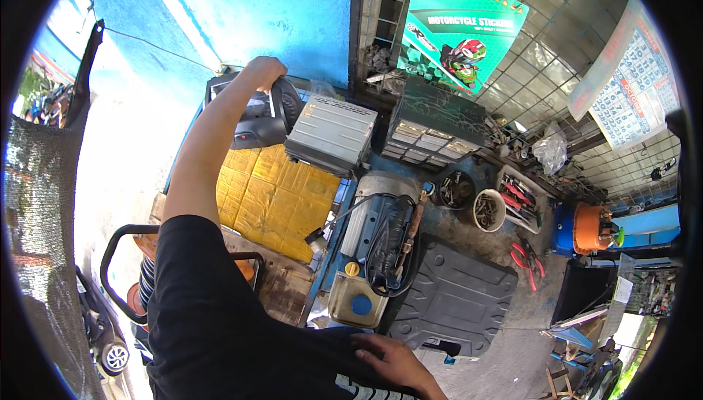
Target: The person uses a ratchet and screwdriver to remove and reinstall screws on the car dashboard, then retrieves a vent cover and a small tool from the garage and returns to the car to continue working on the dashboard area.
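Note:
My left hand [263,72] is raised far up and out, with its fingers closed over the top rim of a black rounded housing [258,127]. The housing sits high on a stack at the blue wall. Right beside it stands a grey ribbed metal box [329,132], touching its right side. My right hand [394,360] lies low at the picture's bottom edge, fingers spread flat on dark cloth [307,360], holding nothing. Just beyond it lies a black moulded plastic panel [458,297].
Yellow cardboard [274,195] lies under the housing. A small-parts drawer cabinet [432,132] stands to the right. A machine with coiled black cables [381,239], a white tub [489,211], a tool tray [521,201], red pliers [527,257] and an orange container [592,228] crowd the bench.

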Motion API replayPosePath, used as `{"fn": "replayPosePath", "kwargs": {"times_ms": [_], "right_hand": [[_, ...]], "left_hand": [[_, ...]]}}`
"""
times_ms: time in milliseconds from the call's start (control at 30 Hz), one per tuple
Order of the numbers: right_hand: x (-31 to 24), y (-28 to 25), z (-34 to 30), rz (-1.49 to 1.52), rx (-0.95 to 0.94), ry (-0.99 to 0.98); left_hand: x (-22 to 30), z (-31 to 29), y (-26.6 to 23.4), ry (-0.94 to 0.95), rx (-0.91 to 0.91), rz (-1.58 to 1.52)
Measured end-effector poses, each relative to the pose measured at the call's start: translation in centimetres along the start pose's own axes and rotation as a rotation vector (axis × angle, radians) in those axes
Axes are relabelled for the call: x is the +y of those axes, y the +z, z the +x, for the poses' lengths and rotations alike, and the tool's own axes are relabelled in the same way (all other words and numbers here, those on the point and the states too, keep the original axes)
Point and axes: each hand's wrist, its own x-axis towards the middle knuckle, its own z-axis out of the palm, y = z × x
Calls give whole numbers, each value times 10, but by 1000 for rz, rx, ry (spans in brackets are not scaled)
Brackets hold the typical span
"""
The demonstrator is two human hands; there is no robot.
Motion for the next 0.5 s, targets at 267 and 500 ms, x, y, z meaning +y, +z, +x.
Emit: {"fn": "replayPosePath", "kwargs": {"times_ms": [267,500], "right_hand": [[-7,1,13,-64,-29,-39],[-6,3,14,-71,1,-105]], "left_hand": [[-3,-37,-10,128,126,-42],[7,-81,-20,74,155,69]]}}
